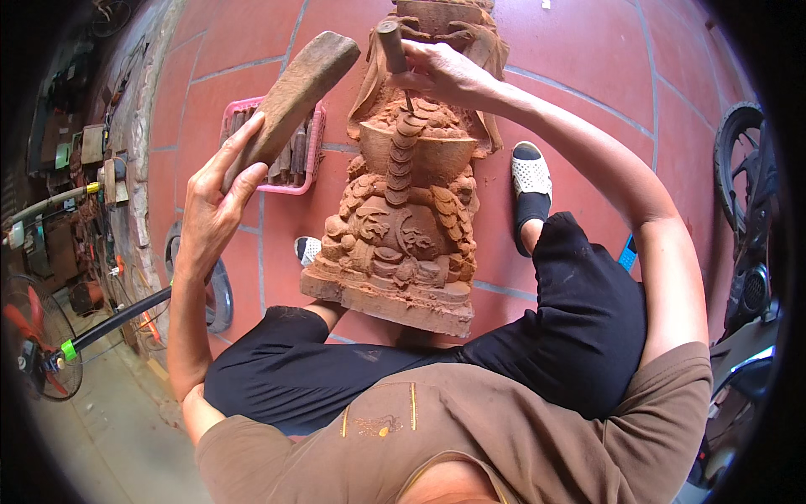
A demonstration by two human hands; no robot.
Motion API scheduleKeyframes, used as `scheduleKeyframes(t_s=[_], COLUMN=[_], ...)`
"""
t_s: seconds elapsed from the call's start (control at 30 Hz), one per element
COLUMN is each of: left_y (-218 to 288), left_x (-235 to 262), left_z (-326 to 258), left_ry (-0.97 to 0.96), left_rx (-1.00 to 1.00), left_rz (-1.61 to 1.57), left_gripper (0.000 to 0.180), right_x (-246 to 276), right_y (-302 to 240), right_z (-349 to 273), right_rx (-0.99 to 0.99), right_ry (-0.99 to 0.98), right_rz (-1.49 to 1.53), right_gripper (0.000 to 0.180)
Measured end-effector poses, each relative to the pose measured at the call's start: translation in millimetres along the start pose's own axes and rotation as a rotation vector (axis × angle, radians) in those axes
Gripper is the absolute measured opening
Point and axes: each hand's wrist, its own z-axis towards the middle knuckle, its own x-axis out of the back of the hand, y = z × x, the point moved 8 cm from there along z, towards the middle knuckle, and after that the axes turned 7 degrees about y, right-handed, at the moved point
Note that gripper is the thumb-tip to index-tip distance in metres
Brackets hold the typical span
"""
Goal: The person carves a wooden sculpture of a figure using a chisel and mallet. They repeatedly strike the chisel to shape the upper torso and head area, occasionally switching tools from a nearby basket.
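Note:
A reddish-brown wood carving lies between my legs, its base toward me, with coins, rounded shapes and a bowl-like form cut in relief. Loose wood chips cover its upper part. My right hand grips a chisel by its round wooden handle. The thin blade points down at the top of the string of carved coins; whether its tip touches the wood is hard to tell. To the left, my left hand is closed around the lower end of a thick wooden mallet, raised and tilted beside the carving.
Behind the mallet, a pink plastic basket full of wooden-handled tools stands on the red tiled floor. Cluttered gear and a fan are at the left. A motorbike wheel stands far right. My shoe is beside the carving.

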Motion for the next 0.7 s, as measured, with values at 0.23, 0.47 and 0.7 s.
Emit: scheduleKeyframes(t_s=[0.23,0.47,0.7], left_y=[-12.6,-8.4,-10.2], left_x=[-2.5,-13.0,-14.9], left_z=[-5.9,-5.0,2.7], left_ry=[0.097,0.108,0.191], left_rx=[0.29,0.362,0.278], left_rz=[-0.308,-0.547,-0.504], left_gripper=[0.052,0.061,0.063], right_x=[-7.6,-21.6,-27.2], right_y=[-17.6,-24.9,-26.4], right_z=[9.0,18.7,22.0], right_rx=[0.06,0.081,0.139], right_ry=[-0.026,-0.104,-0.121], right_rz=[-0.178,-0.166,-0.179], right_gripper=[0.033,0.032,0.031])
